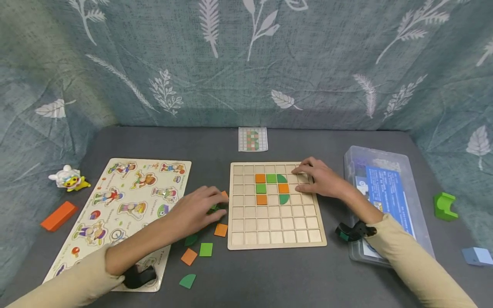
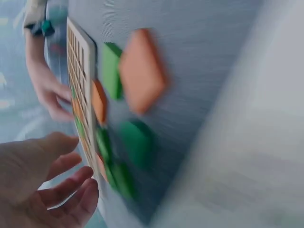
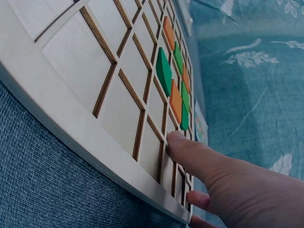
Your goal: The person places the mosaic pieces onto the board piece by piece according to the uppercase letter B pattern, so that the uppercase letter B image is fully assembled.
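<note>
A wooden grid board (image 1: 277, 233) lies in the middle of the grey table. Orange tiles (image 1: 260, 178) and green tiles (image 1: 271, 178) sit in its upper cells. My right hand (image 1: 313, 176) rests flat on the board's upper right corner. In the right wrist view its index finger (image 3: 194, 154) lies straight on the board (image 3: 85, 61), short of the green tile (image 3: 163, 71). My left hand (image 1: 208, 207) hovers over loose tiles just left of the board, fingertips by a dark green piece (image 1: 213, 209). In the blurred left wrist view the left hand (image 2: 57, 190) holds nothing, its fingers spread.
Loose orange (image 1: 221, 229) and green (image 1: 206, 249) tiles lie left of the board. A character puzzle board (image 1: 127, 188), an orange block (image 1: 58, 215) and a small toy (image 1: 69, 178) are on the left. A pattern card (image 1: 252, 139) stands behind. A clear box (image 1: 385, 171), a green block (image 1: 444, 206) and a blue block (image 1: 477, 256) are on the right.
</note>
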Motion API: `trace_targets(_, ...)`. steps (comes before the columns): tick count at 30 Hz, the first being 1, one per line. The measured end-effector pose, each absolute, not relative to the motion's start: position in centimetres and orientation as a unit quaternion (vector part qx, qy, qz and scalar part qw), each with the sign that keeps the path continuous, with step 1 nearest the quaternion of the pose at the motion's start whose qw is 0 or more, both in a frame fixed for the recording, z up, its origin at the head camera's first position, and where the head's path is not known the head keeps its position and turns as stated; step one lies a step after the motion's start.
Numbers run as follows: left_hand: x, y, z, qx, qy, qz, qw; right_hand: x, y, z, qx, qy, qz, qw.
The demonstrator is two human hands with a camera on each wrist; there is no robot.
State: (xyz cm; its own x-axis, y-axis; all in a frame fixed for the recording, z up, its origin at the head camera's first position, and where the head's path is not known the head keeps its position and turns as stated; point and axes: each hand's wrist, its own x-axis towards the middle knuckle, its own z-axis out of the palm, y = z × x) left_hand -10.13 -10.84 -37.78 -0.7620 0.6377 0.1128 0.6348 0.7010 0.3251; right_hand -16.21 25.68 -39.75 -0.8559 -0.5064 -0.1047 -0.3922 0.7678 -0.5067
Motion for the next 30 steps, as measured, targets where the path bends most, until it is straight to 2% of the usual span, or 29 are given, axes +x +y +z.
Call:
trace_targets(6, -8.5, -15.5, -38.0, 0.288, 0.937, 0.193, 0.038, -16.3, 25.9, -39.7, -0.238, 0.934, -0.242, 0.116)
trace_targets(11, -7.3, -17.1, -37.9, 0.271, 0.939, 0.208, 0.034, -16.3, 26.0, -39.6, -0.24, 0.933, -0.244, 0.113)
trace_targets(21, -7.3, -17.4, -38.3, 0.283, 0.934, 0.218, 0.005, -16.3, 26.0, -39.7, -0.244, 0.933, -0.24, 0.114)
trace_targets(30, -8.0, -17.1, -38.7, 0.295, 0.937, 0.185, 0.025, -16.1, 25.7, -39.7, -0.243, 0.932, -0.241, 0.117)
